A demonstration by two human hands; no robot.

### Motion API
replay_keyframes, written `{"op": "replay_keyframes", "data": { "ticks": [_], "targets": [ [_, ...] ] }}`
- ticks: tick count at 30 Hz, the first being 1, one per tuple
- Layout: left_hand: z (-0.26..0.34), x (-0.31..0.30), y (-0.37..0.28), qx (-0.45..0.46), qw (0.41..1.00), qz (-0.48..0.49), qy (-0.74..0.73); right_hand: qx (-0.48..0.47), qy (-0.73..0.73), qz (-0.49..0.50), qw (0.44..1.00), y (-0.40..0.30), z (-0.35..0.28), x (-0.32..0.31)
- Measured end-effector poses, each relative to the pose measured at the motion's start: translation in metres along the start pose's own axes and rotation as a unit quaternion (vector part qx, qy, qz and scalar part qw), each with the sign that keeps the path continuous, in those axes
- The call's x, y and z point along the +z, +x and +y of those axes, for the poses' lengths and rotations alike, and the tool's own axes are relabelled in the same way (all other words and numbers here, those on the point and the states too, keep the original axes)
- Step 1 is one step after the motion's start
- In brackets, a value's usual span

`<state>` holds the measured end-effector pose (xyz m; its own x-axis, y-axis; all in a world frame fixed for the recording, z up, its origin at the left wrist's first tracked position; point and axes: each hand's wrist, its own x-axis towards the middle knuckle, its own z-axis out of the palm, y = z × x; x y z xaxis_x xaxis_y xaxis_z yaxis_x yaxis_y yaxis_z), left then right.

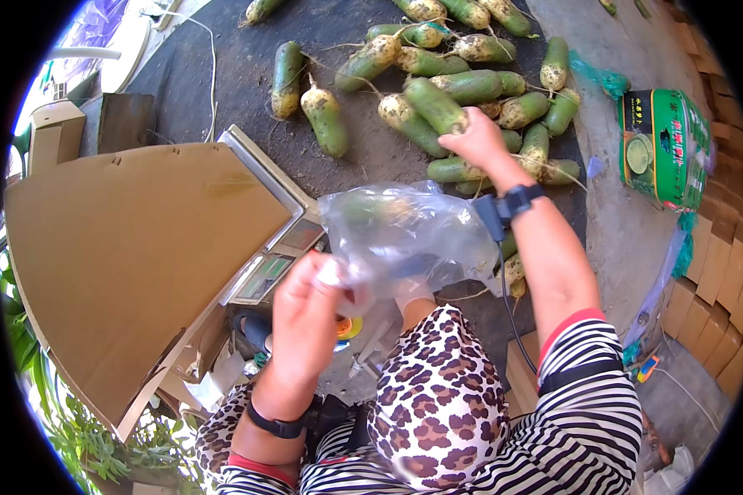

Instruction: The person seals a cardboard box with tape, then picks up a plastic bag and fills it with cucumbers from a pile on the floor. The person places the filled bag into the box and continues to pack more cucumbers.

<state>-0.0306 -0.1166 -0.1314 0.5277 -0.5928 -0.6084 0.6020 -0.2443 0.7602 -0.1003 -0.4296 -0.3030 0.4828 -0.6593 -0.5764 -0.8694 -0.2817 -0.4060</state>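
Note:
Gathered between the fingers of my left hand [309,309] is the edge of a clear plastic bag [421,241], which spreads across in front of my knee. Through its film a blurred green and pale shape shows. My right hand [483,139] grips one end of a green radish [434,104], held above the pile. Soil-streaked radishes [467,86] with thin roots lie around and under it on a dark mat [235,80]. Two more radishes [324,117] rest apart to the left of the pile.
A weighing scale [272,247] with a large cardboard sheet [142,260] over it stands at left. Green printed packaging [665,148] lies at right, near stacked cardboard boxes [712,297]. A white cable [213,80] crosses the mat. A roll of yellow tape [350,327] sits by my feet.

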Motion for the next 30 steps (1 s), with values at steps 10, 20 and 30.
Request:
{"op": "replay_keyframes", "data": {
  "ticks": [10,20,30],
  "targets": [
    [0.013,0.007,-0.002,0.192,0.976,0.080,0.069,-0.241,0.198,-0.438,0.843,-0.178,0.035,-0.112],
    [0.003,0.018,-0.049,0.030,0.984,-0.100,0.146,-0.261,0.015,-0.191,0.946,-0.129,-0.004,0.059],
    [0.035,0.013,-0.060,-0.007,0.971,-0.185,0.149,-0.407,-0.120,0.137,0.895,-0.112,-0.026,0.116]
  ]
}}
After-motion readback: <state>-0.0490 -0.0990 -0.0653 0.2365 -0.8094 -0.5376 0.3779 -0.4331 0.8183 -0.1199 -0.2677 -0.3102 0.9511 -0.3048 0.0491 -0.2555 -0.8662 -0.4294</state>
